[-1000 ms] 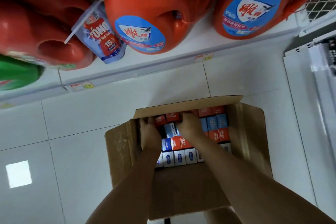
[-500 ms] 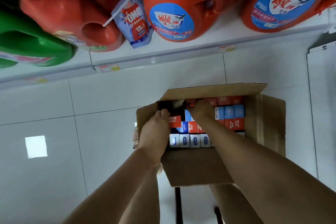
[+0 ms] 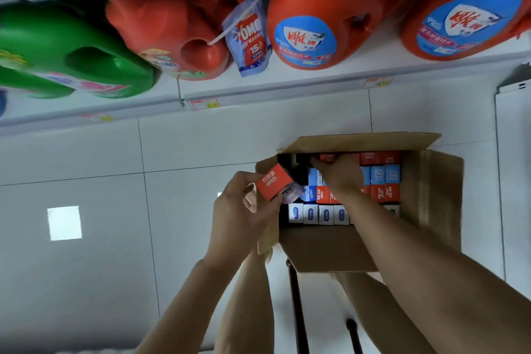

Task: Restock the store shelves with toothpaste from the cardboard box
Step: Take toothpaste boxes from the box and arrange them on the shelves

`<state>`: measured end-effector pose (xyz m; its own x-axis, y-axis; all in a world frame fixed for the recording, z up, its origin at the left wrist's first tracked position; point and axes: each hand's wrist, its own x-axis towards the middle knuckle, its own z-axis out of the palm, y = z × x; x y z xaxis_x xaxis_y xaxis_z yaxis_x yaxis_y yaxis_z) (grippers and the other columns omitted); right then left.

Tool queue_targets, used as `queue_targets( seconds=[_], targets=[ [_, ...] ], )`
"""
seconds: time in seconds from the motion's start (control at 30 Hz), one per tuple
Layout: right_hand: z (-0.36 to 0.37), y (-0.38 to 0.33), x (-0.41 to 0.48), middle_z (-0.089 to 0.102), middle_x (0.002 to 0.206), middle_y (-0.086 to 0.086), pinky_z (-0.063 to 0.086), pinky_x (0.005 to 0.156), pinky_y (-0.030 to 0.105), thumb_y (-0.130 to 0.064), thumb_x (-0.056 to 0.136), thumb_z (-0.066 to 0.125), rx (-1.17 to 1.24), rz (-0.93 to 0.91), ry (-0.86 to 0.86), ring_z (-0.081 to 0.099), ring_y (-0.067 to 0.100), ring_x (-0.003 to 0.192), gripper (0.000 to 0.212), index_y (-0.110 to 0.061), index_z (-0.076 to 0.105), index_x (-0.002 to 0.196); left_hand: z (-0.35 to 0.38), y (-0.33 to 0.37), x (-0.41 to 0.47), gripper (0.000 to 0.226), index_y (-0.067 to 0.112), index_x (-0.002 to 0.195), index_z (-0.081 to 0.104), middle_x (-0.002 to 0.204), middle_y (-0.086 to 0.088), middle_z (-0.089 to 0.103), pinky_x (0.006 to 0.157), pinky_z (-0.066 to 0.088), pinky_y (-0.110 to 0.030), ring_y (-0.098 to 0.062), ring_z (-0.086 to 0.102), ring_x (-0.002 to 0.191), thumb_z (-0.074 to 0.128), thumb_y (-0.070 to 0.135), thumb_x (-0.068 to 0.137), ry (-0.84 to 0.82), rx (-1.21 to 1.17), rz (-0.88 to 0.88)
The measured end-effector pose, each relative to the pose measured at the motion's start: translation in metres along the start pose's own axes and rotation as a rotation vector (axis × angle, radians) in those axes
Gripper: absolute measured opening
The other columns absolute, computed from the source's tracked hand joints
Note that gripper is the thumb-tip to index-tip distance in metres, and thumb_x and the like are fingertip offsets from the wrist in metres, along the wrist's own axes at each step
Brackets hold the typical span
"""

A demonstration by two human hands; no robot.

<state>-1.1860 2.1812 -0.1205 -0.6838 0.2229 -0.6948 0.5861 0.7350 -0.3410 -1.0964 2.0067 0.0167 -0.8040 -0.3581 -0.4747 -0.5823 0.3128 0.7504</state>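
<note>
An open cardboard box (image 3: pixel 436 195) sits on my lap, packed with several upright toothpaste cartons in red, blue and white (image 3: pixel 382 181). My left hand (image 3: pixel 244 210) grips a red toothpaste carton (image 3: pixel 273 185), lifted out over the box's left wall. Inside the box at its far left, my right hand (image 3: pixel 340 174) has its fingers curled round the top of another red carton (image 3: pixel 327 157) in the back row. A dark gap shows in the box's far-left corner.
A white shelf (image 3: pixel 287 89) ahead carries big orange detergent jugs (image 3: pixel 324 23), a green jug (image 3: pixel 63 52) and a hanging OMO pouch (image 3: pixel 251 37). Price tags (image 3: pixel 205 103) line its edge. White floor tiles (image 3: pixel 86 238) lie to the left; a white panel (image 3: pixel 514 167) stands at the right.
My left hand has pulled a red carton up out of the box's left side. My right hand stays reaching into the back row. The view has tilted up toward the shelf.
</note>
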Motion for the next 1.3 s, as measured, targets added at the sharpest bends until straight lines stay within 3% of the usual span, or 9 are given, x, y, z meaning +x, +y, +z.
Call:
queue_targets(
  seconds=[0.2,0.37,0.53,0.63,0.7,0.8,0.97,1.23,1.3],
  targets=[
    [-0.067,-0.010,-0.068,0.057,0.066,-0.003,0.035,0.051,0.021,-0.043,0.084,0.066,0.083,-0.077,-0.056,0.052,0.009,0.056,0.030,-0.014,0.056,0.082,-0.032,0.060,-0.007,0.023,0.007,0.086,0.050,0.081,0.001,0.070,0.067,0.052,-0.017,-0.005,0.068,0.077,0.071,0.003,0.080,0.105,-0.426,-0.052],
    [-0.150,-0.022,-0.118,0.069,0.090,0.003,0.058,0.073,0.034,-0.040,0.084,0.068,0.266,-0.001,-0.123,0.069,0.019,0.079,0.030,-0.021,0.054,0.102,-0.060,0.120,-0.017,0.015,0.010,0.086,0.053,0.083,0.001,0.070,0.064,0.055,-0.019,-0.006,0.069,0.075,0.061,0.022,0.091,0.308,-0.660,-0.202],
    [-0.238,-0.039,-0.167,0.070,0.094,0.001,0.060,0.070,0.038,-0.048,0.073,0.073,0.387,-0.043,-0.132,0.072,0.016,0.076,0.037,-0.026,0.058,0.099,-0.078,0.169,-0.033,0.023,0.019,0.089,0.061,0.083,-0.001,0.068,0.071,0.053,-0.027,-0.015,0.065,0.084,0.053,0.040,0.093,0.439,-0.945,-0.409],
    [-0.290,-0.061,-0.198,0.068,0.093,0.001,0.053,0.056,0.020,-0.028,0.084,0.069,0.520,-0.104,-0.152,0.068,0.010,0.073,0.029,-0.013,0.057,0.106,-0.083,0.193,-0.046,0.026,0.018,0.094,0.060,0.089,-0.004,0.065,0.076,0.052,-0.030,-0.015,0.064,0.084,0.053,0.042,0.092,0.456,-1.182,-0.504],
    [-0.320,-0.073,-0.217,0.069,0.098,0.006,0.052,0.057,0.013,-0.026,0.083,0.071,0.687,-0.147,-0.213,0.068,0.012,0.078,0.031,-0.010,0.057,0.105,-0.081,0.207,-0.058,0.028,0.017,0.099,0.060,0.091,-0.004,0.066,0.072,0.053,-0.027,-0.012,0.065,0.080,0.051,0.042,0.093,0.437,-1.304,-0.506],
    [-0.352,-0.088,-0.238,0.072,0.099,0.010,0.057,0.070,0.019,-0.054,0.040,0.089,0.930,-0.203,-0.286,0.071,0.019,0.089,0.085,-0.010,0.059,0.105,-0.081,0.231,-0.072,0.025,0.016,0.094,0.059,0.087,-0.003,0.065,0.059,0.055,-0.021,-0.007,0.067,0.065,0.046,0.039,0.095,0.433,-1.467,-0.454],
    [-0.394,-0.114,-0.269,0.068,0.100,0.019,0.059,0.078,0.032,-0.015,0.090,0.054,1.316,-0.158,-0.441,0.071,0.026,0.088,0.026,-0.006,0.052,0.114,-0.104,0.274,-0.079,0.026,0.015,0.092,0.057,0.087,-0.003,0.067,0.056,0.055,-0.020,-0.010,0.068,0.070,0.049,0.040,0.094,0.456,-1.663,-0.372],
    [-0.432,-0.148,-0.315,0.071,0.094,0.019,0.059,0.059,0.030,-0.028,0.045,0.090,1.411,-0.235,-0.562,0.071,0.029,0.080,0.081,-0.003,0.055,0.113,-0.151,0.311,-0.086,0.037,0.018,0.116,0.057,0.098,-0.002,0.065,0.064,0.059,-0.027,-0.014,0.064,0.083,0.044,0.047,0.096,0.468,-1.706,-0.279],
    [-0.442,-0.154,-0.324,0.068,0.100,0.020,0.059,0.058,0.028,-0.027,0.068,0.074,1.433,-0.263,-0.591,0.071,0.029,0.082,0.064,-0.002,0.051,0.122,-0.158,0.319,-0.089,0.046,0.021,0.128,0.051,0.102,-0.003,0.064,0.070,0.056,-0.034,-0.018,0.063,0.086,0.041,0.052,0.096,0.422,-1.613,-0.292]
  ],
)
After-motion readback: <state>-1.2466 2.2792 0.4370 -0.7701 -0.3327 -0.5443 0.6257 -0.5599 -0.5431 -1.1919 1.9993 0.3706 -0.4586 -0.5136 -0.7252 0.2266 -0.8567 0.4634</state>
